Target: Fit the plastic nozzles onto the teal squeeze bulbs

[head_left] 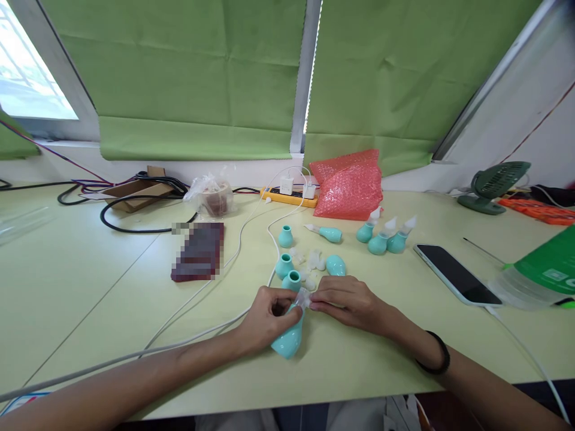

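My left hand is closed around the neck of a teal squeeze bulb with a clear plastic collar, tilted with its round end toward me. Fingers of my right hand pinch a small translucent piece at the collar's end; its exact shape is partly hidden. Just beyond my hands stand open-necked teal bulbs, the nearest one close to my left fingers. Another teal bulb lies beside several loose translucent caps.
Farther back, a tipped bulb lies left of bulbs with clear nozzles. Red bubble wrap and a yellow power strip sit behind. A phone and a green-labelled bottle are rightward; a white cable crosses at left.
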A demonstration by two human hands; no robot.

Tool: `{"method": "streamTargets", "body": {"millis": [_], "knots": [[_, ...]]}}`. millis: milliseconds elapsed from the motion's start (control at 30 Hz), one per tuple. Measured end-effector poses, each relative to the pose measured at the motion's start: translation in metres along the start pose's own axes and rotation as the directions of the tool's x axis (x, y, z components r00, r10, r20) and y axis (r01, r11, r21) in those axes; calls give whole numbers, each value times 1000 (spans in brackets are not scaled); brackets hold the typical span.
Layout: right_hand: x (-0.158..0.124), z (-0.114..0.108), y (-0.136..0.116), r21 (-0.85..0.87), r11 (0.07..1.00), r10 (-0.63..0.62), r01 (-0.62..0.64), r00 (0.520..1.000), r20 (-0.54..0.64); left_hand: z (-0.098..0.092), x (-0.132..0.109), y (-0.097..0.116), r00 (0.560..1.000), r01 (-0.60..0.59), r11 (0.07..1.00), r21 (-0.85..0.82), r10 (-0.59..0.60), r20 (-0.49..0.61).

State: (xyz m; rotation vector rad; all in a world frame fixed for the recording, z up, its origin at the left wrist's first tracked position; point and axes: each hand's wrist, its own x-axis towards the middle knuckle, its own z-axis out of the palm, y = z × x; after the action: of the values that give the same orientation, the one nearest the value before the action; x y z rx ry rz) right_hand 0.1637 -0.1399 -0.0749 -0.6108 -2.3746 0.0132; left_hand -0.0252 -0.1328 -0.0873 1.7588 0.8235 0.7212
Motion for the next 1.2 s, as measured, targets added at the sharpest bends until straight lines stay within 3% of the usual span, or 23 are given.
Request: {"method": "streamTargets", "body": {"millis": [200, 500, 700, 900, 1200], "knots": [[-3, 8, 2, -60, 996, -65, 61, 995, -72, 0, 0, -1, 1000, 4, 1000, 0, -4, 23], [1, 8, -1, 75, 997, 10, 6, 977, -211, 2, 3, -8, 996, 60, 984, -170, -69, -50], [-1, 11, 1, -16, 998, -59, 57, 977, -205, 1, 3, -7, 996, 61, 981, -185, -71, -49], [2, 7, 1, -120, 987, -118, 103, 984, -131, 2, 3, -7, 998, 26, 997, -74, -31, -61], [-1, 6, -2, -254, 962, -104, 97, 994, -14, 2, 1, -8, 997, 10, 998, 65, -5, -82]]}}
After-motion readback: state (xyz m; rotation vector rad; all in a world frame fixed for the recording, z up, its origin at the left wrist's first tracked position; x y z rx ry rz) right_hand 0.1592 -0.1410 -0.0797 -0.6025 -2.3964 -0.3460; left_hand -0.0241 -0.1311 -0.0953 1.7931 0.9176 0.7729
